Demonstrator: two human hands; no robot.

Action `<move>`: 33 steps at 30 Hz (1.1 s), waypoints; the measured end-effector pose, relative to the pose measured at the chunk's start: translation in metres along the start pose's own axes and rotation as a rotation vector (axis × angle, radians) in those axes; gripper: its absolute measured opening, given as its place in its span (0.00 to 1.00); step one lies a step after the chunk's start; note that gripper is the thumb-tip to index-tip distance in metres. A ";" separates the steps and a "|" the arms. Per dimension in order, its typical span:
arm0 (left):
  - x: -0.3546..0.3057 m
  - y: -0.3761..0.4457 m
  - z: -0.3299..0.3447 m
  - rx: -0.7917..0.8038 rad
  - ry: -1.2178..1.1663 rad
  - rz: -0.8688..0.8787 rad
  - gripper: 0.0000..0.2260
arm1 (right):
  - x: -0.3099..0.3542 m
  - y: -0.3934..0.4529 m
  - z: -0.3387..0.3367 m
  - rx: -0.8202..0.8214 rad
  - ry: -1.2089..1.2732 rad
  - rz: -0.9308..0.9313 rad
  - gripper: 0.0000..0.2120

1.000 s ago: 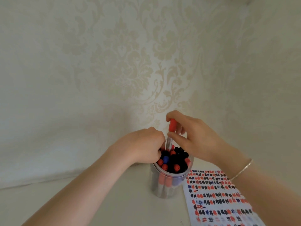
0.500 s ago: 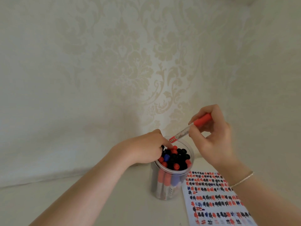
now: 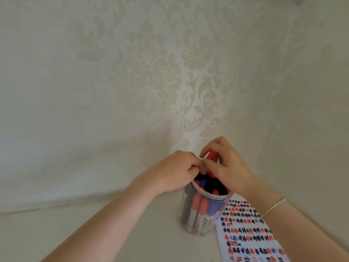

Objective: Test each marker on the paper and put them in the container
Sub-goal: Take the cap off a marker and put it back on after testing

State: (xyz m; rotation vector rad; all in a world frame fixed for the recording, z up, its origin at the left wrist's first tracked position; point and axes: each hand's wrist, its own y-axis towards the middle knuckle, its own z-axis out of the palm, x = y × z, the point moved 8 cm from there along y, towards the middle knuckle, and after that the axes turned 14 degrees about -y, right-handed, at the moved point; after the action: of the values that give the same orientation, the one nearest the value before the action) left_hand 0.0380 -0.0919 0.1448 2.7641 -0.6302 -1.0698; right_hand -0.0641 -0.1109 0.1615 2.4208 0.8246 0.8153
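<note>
Two hands, one red-capped marker, one container.

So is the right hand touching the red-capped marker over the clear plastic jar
Touching. The head view shows the right hand with fingers curled round the red-capped marker, its cap poking out between them, above the clear plastic jar.

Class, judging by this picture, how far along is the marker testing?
Mostly done: the paper is covered in test marks and the jar is packed with markers. In hand: the right hand pushes a red marker into the jar. No loose markers are in view.
</note>
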 end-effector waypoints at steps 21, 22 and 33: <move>0.033 0.008 -0.008 -0.199 -0.133 -0.084 0.10 | -0.014 0.026 0.016 0.208 -0.297 0.197 0.10; 0.034 0.010 -0.008 -0.189 -0.123 -0.090 0.11 | -0.016 0.028 0.016 0.238 -0.247 0.225 0.10; 0.029 0.011 -0.011 -0.136 -0.094 -0.130 0.16 | -0.012 0.028 0.034 0.258 -0.522 0.212 0.06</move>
State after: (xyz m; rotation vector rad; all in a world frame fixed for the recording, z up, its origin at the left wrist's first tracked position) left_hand 0.0605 -0.1149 0.1379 2.6812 -0.3755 -1.2259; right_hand -0.0380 -0.1466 0.1486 2.7935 0.4956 0.1208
